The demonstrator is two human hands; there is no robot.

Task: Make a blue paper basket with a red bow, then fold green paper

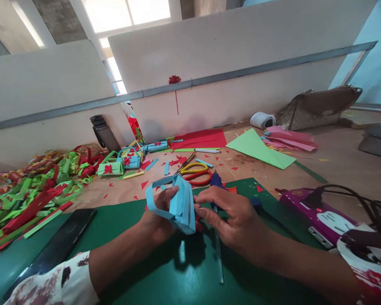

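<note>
A small blue paper bag (182,207) with a looped strip handle is held tilted above the green mat (123,224). My left hand (160,212) grips it from the left, thumb inside the handle loop. Close against the bag's right side is my right hand (230,212), thumb and index finger pinched together; what is between them is too small to make out. A bit of red paper shows beneath those fingertips. Behind the hands lie scissors with yellow handles (195,168) and red handles (200,178). A blue glue gun (216,179) and a clear glue stick (219,254) are beside my right hand.
A black phone (60,237) lies at the left, near piled green and red paper strips (47,190). Finished small bags (130,160) and a bottle (104,133) stand behind. Green paper (260,150) lies at the back; a purple power strip (317,216) with cables is on the right.
</note>
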